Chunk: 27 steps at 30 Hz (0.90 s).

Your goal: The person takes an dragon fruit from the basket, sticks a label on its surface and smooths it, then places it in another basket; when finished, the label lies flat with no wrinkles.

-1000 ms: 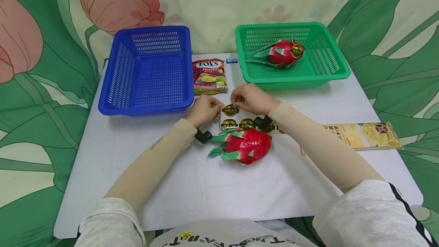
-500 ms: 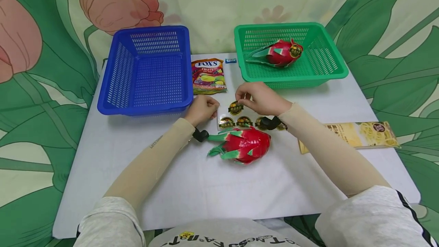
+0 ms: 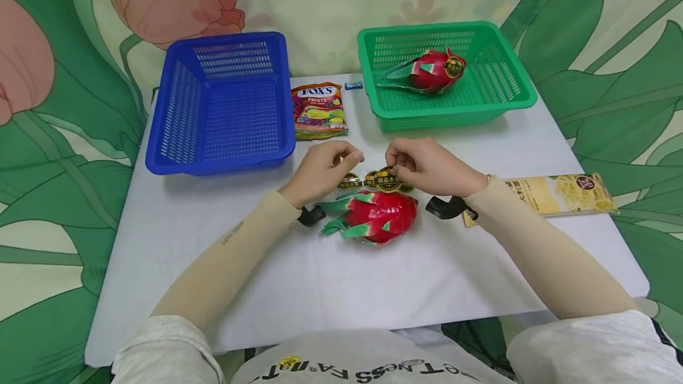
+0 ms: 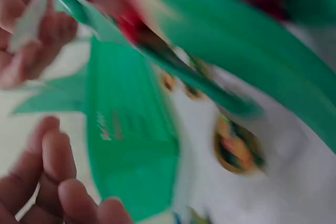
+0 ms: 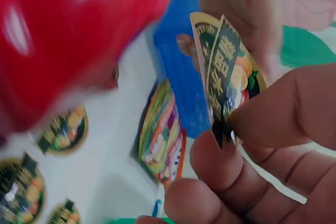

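Between thumb and fingertip, my right hand pinches a black-and-gold sticker; the right wrist view shows this label standing free and slightly bent. My left hand hovers to the left with loosely bent fingers, and nothing shows between them. Below both hands lies a red dragon fruit with green leaf tips, pointing left. Just behind the fruit is the sticker sheet, mostly covered by it and the hands; several round labels on it appear in the right wrist view. The left wrist view is blurred.
A blue basket stands at the back left. The green basket at the back right holds another dragon fruit bearing a label. Between them lie a candy bag and a small blue wrapped candy. A yellow noodle packet lies right.
The sticker has come off the sheet in my right hand, which has moved right and toward the fruit. My left hand has left the sheet's edge and risen slightly rightward.
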{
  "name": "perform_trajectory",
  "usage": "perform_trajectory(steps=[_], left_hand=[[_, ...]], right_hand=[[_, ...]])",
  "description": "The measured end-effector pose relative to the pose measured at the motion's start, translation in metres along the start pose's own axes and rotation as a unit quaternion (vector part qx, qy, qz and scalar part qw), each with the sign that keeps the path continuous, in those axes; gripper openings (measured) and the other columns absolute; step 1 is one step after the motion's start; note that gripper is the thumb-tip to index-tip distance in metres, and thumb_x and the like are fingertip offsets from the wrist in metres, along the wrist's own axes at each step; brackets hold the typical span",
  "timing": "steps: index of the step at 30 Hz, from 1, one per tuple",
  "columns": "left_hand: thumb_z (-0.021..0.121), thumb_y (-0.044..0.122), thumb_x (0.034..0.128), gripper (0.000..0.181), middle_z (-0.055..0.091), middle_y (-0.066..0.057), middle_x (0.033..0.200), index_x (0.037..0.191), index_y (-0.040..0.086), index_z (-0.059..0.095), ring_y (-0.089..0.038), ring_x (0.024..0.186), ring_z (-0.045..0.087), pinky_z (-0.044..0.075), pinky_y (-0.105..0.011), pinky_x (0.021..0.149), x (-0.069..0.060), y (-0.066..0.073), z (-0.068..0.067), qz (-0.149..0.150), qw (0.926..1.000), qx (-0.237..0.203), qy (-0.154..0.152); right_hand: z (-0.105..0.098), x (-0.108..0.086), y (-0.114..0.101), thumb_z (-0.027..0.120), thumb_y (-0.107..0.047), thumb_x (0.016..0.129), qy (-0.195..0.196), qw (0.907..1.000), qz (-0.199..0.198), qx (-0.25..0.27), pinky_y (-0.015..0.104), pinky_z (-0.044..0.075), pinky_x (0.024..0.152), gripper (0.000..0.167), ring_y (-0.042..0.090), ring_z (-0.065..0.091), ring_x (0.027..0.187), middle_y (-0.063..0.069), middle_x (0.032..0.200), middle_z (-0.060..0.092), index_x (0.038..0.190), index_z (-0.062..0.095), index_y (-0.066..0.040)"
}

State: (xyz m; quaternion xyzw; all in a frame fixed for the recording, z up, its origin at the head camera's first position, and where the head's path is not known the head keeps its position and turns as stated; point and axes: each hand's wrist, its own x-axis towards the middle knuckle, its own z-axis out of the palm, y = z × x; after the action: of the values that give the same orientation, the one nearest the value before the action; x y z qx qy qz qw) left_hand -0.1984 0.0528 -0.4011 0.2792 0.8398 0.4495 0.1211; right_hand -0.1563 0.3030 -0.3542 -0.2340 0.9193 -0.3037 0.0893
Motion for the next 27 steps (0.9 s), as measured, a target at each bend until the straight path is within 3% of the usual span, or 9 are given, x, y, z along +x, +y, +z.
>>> perform_trajectory(steps=[4,7,12,16,21,27], left_hand=[[0.063,0.038,0.1042,0.027,0.07,0.002,0.083,0.093,0.017,0.076,-0.017,0.072,0.052,0.042,-0.029,0.065,-0.004,0.021,0.007,0.062,0.997,0.003,-0.046],[0.066,0.033,0.1024,0.027,0.068,0.004,0.073,0.082,0.017,0.072,-0.015,0.071,0.055,0.044,-0.026,0.064,-0.006,0.03,0.013,0.087,0.9931,0.012,-0.078],[0.066,0.026,0.1025,0.026,0.062,0.005,0.071,0.079,0.015,0.07,-0.011,0.073,0.054,0.044,-0.024,0.067,-0.008,0.04,0.021,0.091,0.99,0.03,-0.103],[0.065,0.025,0.1029,0.026,0.062,0.005,0.072,0.08,0.015,0.069,-0.011,0.074,0.053,0.044,-0.025,0.068,-0.008,0.042,0.024,0.085,0.9898,0.031,-0.11],[0.065,0.026,0.103,0.025,0.063,0.006,0.071,0.08,0.017,0.07,-0.011,0.074,0.055,0.045,-0.024,0.07,-0.009,0.043,0.028,0.081,0.9894,0.043,-0.113],[0.064,0.024,0.1004,0.027,0.05,0.008,0.059,0.074,0.018,0.066,-0.008,0.066,0.051,0.041,-0.023,0.065,-0.008,0.042,0.033,0.094,0.9862,0.081,-0.109]], right_hand=[[0.003,-0.014,-0.002,0.058,0.002,0.094,0.006,0.999,0.014,0.041,0.023,0.05,0.067,0.014,0.017,0.058,0.074,0.002,0.08,0.063,0.1,0.063,-0.01],[0.004,-0.023,-0.003,0.056,0.001,0.096,0.009,0.9979,0.015,0.062,0.023,0.052,0.071,0.016,0.017,0.06,0.078,0.001,0.084,0.066,0.102,0.064,-0.011],[0.008,-0.039,0.001,0.058,-0.004,0.102,0.029,0.9955,0.025,0.087,0.023,0.049,0.073,0.017,0.016,0.06,0.08,0.002,0.088,0.067,0.113,0.066,-0.012],[0.014,-0.051,0.002,0.059,-0.012,0.104,0.055,0.9898,0.062,0.116,0.025,0.047,0.072,0.021,0.018,0.058,0.077,0.006,0.087,0.066,0.124,0.065,-0.013],[0.03,-0.067,0.006,0.059,-0.025,0.107,0.061,0.9808,0.135,0.127,0.026,0.042,0.064,0.016,0.015,0.051,0.069,0.004,0.077,0.058,0.103,0.071,-0.014],[0.046,-0.074,0.01,0.06,-0.025,0.107,0.057,0.9768,0.141,0.15,0.027,0.037,0.06,0.024,0.014,0.045,0.065,0.001,0.069,0.049,0.087,0.066,-0.012]])
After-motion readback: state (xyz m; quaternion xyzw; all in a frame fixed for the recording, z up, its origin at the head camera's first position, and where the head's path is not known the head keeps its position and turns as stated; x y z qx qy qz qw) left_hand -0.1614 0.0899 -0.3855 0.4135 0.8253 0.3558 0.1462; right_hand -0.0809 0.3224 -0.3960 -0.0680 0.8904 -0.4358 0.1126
